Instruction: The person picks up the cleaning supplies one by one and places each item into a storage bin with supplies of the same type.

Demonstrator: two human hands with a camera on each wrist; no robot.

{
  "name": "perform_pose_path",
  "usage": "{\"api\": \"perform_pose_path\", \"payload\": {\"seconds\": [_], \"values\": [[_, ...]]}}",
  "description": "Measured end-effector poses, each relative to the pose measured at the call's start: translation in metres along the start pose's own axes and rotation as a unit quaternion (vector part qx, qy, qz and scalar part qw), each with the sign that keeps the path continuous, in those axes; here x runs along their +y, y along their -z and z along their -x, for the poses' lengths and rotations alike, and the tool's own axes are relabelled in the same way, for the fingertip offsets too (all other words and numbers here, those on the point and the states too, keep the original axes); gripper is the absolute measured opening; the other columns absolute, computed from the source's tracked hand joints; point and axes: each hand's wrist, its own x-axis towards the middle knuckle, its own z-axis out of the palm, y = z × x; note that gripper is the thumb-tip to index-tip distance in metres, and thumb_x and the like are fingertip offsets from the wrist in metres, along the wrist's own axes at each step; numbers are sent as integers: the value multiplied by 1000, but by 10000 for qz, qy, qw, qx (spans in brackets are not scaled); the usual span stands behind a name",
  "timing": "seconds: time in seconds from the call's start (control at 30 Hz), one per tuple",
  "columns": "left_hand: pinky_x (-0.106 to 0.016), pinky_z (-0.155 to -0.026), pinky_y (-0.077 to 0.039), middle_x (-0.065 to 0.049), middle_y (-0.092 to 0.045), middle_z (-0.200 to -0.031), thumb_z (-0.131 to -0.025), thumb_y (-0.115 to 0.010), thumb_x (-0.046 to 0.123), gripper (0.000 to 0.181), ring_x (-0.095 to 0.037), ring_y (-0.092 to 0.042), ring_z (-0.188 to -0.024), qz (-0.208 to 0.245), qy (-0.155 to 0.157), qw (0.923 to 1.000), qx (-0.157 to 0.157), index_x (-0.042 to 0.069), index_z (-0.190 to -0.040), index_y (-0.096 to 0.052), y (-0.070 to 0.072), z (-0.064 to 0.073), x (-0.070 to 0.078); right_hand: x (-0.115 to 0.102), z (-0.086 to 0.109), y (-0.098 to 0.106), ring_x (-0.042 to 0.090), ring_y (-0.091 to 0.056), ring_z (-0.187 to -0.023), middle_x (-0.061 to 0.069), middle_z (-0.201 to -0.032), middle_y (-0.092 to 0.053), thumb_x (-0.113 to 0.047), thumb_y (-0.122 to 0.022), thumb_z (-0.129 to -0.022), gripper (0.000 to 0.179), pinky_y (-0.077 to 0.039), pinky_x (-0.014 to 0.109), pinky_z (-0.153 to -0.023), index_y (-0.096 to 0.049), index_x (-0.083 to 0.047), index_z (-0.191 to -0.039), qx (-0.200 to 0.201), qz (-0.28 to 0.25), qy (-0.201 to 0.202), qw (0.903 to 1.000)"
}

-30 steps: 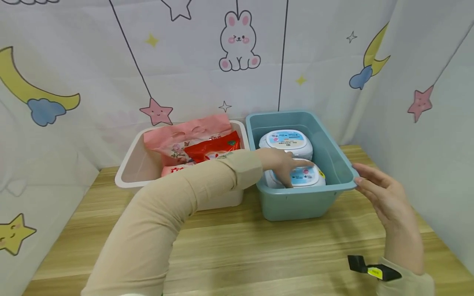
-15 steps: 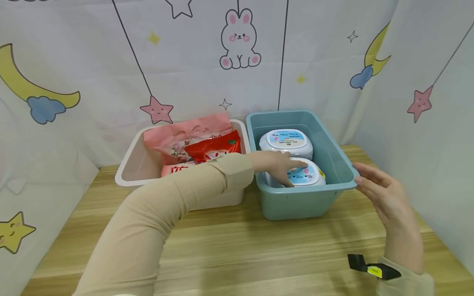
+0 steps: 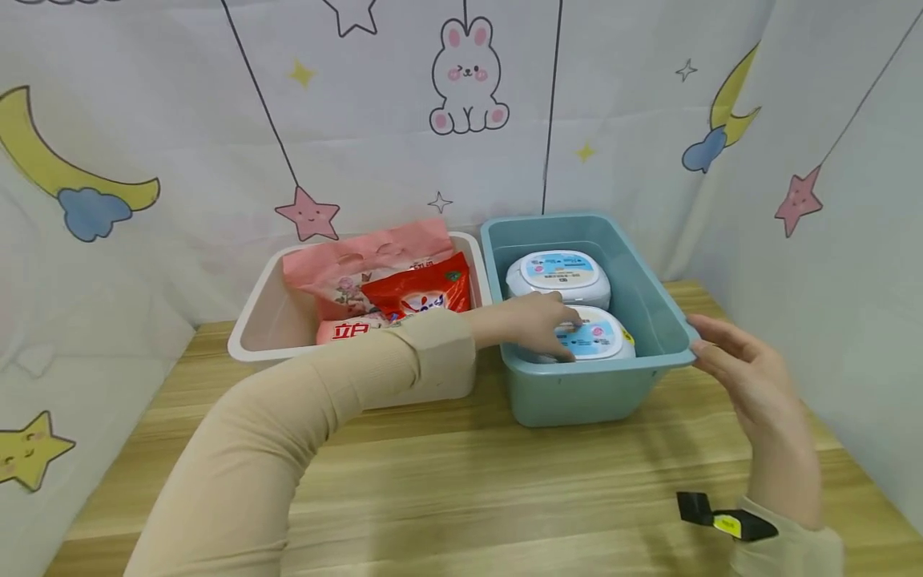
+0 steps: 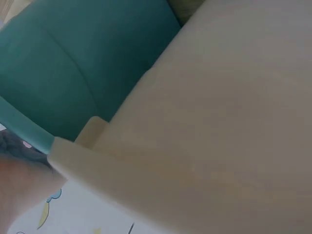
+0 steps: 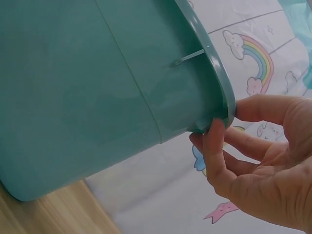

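A teal plastic bin (image 3: 577, 393) holds two white lidded tubs with blue labels, a far tub (image 3: 558, 276) and a near tub (image 3: 602, 332). My left hand (image 3: 530, 320) lies over the left part of the near tub, its fingers spread and slightly bent above the lid; whether they touch it I cannot tell. The left wrist view shows mostly sleeve and the bin's outer wall. At the bin's near right corner my right hand (image 3: 746, 377) pinches the rim between thumb and fingers, which the right wrist view shows close up (image 5: 263, 151).
Left of the teal bin stands a white bin (image 3: 252, 320) with a pink bag (image 3: 375, 248), a red bag (image 3: 425, 290) and another pink bag (image 3: 346, 328) inside. Both stand on a wooden table (image 3: 519, 497). Printed curtains (image 3: 360, 112) hang behind and at the sides.
My left hand and forearm have drawn to the left, showing more of the near tub's lid. My right hand stays at the bin's corner. The bins and tubs look unmoved.
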Motion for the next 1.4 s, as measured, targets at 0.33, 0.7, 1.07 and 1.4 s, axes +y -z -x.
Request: {"api": "perform_pose_path", "payload": {"seconds": [0.33, 0.7, 1.07, 1.4], "values": [[-33, -93, -50, 0, -57, -131, -93, -59, 38, 44, -15, -54, -114, 81, 189, 9991, 369, 25, -135, -56, -1, 12, -2, -19, -3, -1, -3, -52, -86, -20, -113, -49, -37, -56, -95, 46, -43, 20, -70, -52, -19, -137, 755, 3579, -554, 9290], [-38, -103, -47, -2, -58, -134, -91, -60, 39, 46, -17, -54, -122, 550, 106, 9890, 1367, 21, -134, -57, -4, 19, -10, -39, -13, -9, 4, -45, -99, 26, -136, -48, -34, -53, -97, 49, -35, 16, -74, -52, -3, -135, 525, 4890, 187, 8705], [-42, -102, -47, -3, -51, -142, -92, -59, 40, 49, -22, -47, -130, 575, 292, 9802, 1875, 23, -137, -53, -5, 43, -10, -48, -19, -24, 43, -48, -110, 31, -129, -48, -27, -52, -98, 45, -41, 59, -86, -53, 2, -133, 165, 5017, 503, 8634], [-43, -104, -45, -2, -49, -145, -92, -57, 43, 50, -22, -45, -132, 595, 447, 9718, 2238, 27, -140, -50, -7, 70, -4, -45, -20, -37, 43, -50, -105, 30, -126, -52, -25, -55, -97, 39, -38, 56, -77, -57, -1, -128, -16, 5324, 885, 8419]]}}
